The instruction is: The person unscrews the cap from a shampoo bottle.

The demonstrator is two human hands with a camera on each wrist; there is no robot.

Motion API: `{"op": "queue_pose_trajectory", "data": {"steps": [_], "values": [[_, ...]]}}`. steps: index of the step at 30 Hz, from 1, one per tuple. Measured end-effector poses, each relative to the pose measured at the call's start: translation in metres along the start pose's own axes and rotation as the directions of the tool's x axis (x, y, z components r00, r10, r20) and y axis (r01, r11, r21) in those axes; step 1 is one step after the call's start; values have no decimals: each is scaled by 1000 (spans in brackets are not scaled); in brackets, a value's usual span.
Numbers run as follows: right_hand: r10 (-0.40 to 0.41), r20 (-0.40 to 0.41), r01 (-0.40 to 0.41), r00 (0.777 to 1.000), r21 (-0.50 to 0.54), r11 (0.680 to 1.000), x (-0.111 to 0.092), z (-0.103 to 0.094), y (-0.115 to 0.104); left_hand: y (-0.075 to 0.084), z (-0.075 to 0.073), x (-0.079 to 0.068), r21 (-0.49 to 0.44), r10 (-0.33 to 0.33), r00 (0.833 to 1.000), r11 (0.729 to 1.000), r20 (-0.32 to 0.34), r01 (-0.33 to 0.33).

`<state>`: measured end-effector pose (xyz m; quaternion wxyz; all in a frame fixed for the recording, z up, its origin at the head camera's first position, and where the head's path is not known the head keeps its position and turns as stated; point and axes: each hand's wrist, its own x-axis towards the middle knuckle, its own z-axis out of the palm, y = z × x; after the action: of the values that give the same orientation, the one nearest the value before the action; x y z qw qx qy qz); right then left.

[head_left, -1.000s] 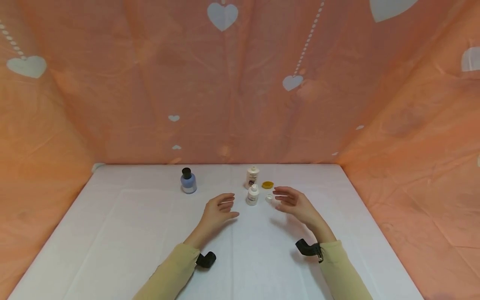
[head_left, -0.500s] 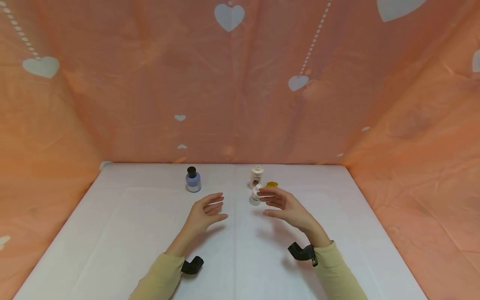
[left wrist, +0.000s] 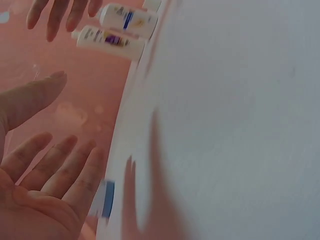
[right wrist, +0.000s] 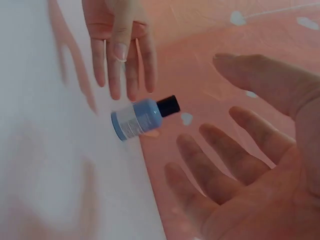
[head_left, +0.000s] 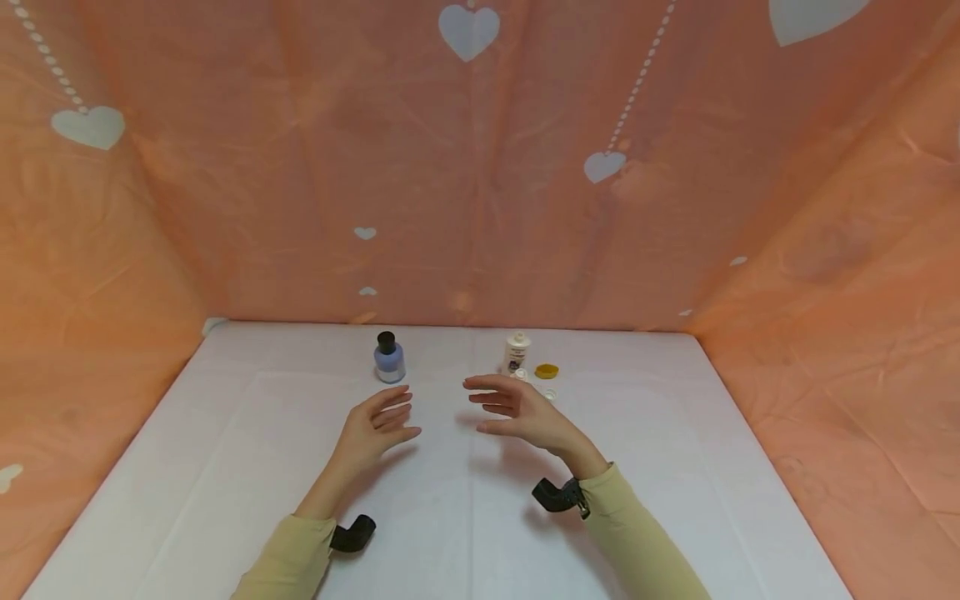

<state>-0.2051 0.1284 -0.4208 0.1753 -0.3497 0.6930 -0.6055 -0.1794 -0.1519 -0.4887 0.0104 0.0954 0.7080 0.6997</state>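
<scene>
My left hand [head_left: 375,427] hovers over the white table, fingers spread and holding nothing. Just beyond its fingertips stands a blue bottle with a black cap [head_left: 390,364], also seen as a blue bottle [right wrist: 140,118] in the right wrist view. My right hand [head_left: 517,412] is raised too, palm facing left, its fingers straight and around nothing. Behind it a white bottle with a printed label [head_left: 516,354] stands upright. A second, shorter white bottle [head_left: 521,375] is mostly hidden by the right hand; both white bottles [left wrist: 129,21] show in the left wrist view.
To the right of the white bottles lies a yellow lid [head_left: 547,372]. A small white cap [head_left: 551,394] lies nearer, behind the right hand. An orange cloth with pale hearts [head_left: 469,33] walls the back and sides of the white table [head_left: 750,533].
Both hands have moved left. The right hand has passed from right of the white bottles to in front of them; the left is now nearer the blue bottle. The camera view has shifted slightly.
</scene>
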Motion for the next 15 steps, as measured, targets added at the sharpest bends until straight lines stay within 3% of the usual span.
{"op": "queue_pose_trajectory", "data": {"steps": [3, 10, 15], "values": [[10, 2, -10, 1000, 19, 1000, 10, 5, -1, 3, -10, 0, 4, -1, 1000, 1000, -13, 1], [19, -43, -21, 999, -47, 999, 35, 10, 34, 7, -33, 2, 20, -11, 998, 1000, -70, 13], [40, -81, -41, 996, -8, 999, 48, 17, 26, 5, -48, 10, 54, -40, 990, 997, -133, 48]]}}
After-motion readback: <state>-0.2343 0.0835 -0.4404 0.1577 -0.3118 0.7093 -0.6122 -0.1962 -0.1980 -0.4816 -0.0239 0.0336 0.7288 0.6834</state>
